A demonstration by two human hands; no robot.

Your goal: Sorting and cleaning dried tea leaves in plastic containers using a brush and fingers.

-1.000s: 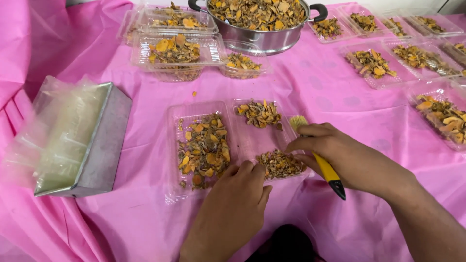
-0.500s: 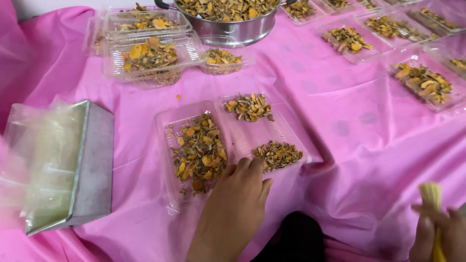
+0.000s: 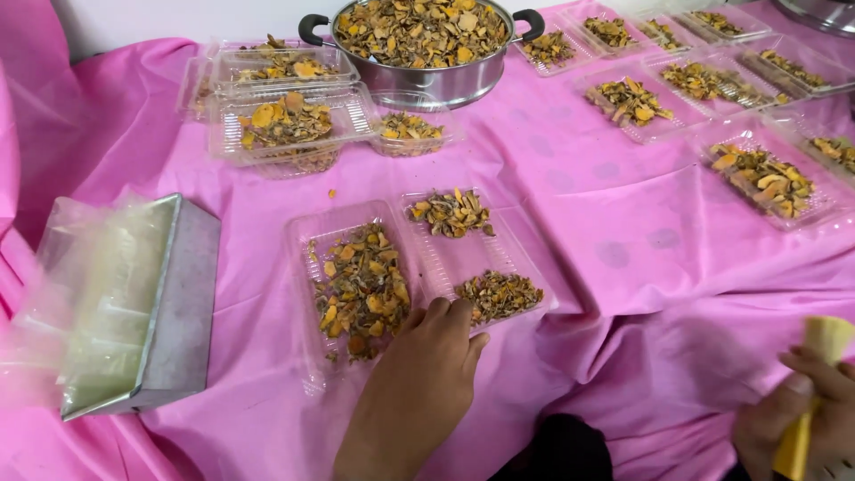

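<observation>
Since a moment ago, the right hand (image 3: 806,414) has left the clear plastic clamshell tray (image 3: 419,267) and now sits at the near right edge, fingers (image 3: 815,370) clamped on a yellow-handled tool (image 3: 815,392). Left hand (image 3: 427,374) rests on the tray's near rim, fingers (image 3: 450,313) loosely together, touching a heap of dried yellow-brown slices (image 3: 499,294). That tray lies open at the centre of the pink-clothed worktop (image 3: 623,240), with a steel pot (image 3: 423,49) of slices beyond it.

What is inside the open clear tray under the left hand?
The open clear tray holds dried orange-brown slices in three piles. The left hand covers its near edge, hiding anything beneath.
</observation>
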